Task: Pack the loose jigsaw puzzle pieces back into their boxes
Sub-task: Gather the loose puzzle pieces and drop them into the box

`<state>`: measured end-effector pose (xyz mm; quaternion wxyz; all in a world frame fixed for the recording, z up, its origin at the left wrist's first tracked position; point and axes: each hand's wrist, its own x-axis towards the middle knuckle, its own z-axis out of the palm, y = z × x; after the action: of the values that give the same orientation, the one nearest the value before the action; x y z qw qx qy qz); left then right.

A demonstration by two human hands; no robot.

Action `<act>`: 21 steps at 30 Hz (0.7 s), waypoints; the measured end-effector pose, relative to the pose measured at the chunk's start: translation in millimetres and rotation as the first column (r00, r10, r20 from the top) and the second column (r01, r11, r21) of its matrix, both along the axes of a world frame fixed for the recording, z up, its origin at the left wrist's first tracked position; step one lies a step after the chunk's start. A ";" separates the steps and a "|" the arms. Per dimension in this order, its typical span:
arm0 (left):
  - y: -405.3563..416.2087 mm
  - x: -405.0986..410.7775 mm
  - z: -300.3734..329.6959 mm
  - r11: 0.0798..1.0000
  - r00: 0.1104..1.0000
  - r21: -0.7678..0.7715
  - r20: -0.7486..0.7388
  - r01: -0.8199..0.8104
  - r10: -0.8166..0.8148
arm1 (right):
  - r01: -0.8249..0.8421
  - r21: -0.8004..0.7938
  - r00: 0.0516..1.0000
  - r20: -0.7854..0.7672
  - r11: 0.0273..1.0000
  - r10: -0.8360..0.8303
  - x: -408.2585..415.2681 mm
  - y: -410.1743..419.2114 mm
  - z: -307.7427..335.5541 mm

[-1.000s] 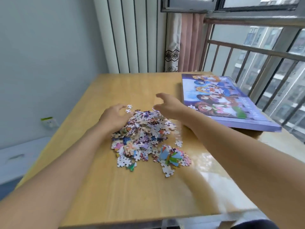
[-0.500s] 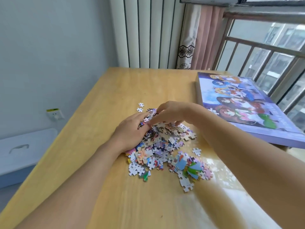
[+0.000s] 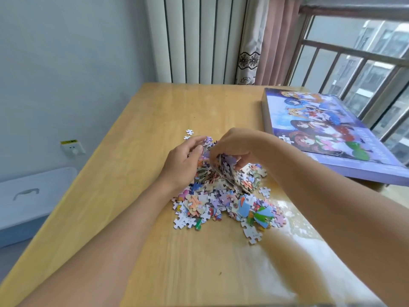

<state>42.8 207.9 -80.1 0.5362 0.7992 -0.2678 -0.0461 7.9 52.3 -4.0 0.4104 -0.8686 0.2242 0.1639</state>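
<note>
Both hands have closed in since a second ago, and a clump of pieces (image 3: 223, 165) is now lifted off the far end of the pile (image 3: 225, 196). The clump is grasped between two hands: the left hand (image 3: 183, 160) is curled around its left side, and the right hand (image 3: 234, 147) is curled over its top and right side. One pile of loose pieces is spread on the table (image 3: 155, 251) just below the hands, too many to count. Two stray white pieces (image 3: 188, 134) are seen just beyond the left hand. One box (image 3: 327, 134), its lid printed with cartoon figures, lies shut at the table's right edge, apart from the pile. One wall socket (image 3: 73, 148) and one white bin (image 3: 33, 196) are seen at the left.
</note>
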 end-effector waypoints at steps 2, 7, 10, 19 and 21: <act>8.4 5.1 3.2 0.995 0.991 -0.029 -0.094 0.096 -0.098 | 0.056 0.043 0.998 0.036 0.998 -0.057 -3.6 -5.8 -1.6; 32.3 6.3 9.7 0.917 0.959 0.284 -0.037 0.279 -0.281 | 0.028 0.127 1.000 -0.002 0.991 -0.028 -11.3 -16.2 1.4; 29.1 2.3 6.0 0.920 0.967 0.312 0.010 0.237 -0.253 | -0.050 -0.019 0.998 -0.027 0.999 0.049 -12.7 -13.6 5.8; 18.1 0.3 -1.1 0.949 0.982 0.293 0.114 0.112 -0.151 | -0.352 -0.428 0.936 -0.171 0.832 0.308 -19.2 18.9 13.4; 19.9 -0.5 1.8 0.963 0.987 0.238 0.068 0.128 -0.148 | -0.322 -0.407 0.947 -0.133 0.855 0.293 -20.5 17.0 11.9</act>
<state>42.3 227.8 -78.3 0.4226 0.8371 -0.3380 -0.0804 -12.7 69.3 7.9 0.1730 -0.9554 0.1261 0.2033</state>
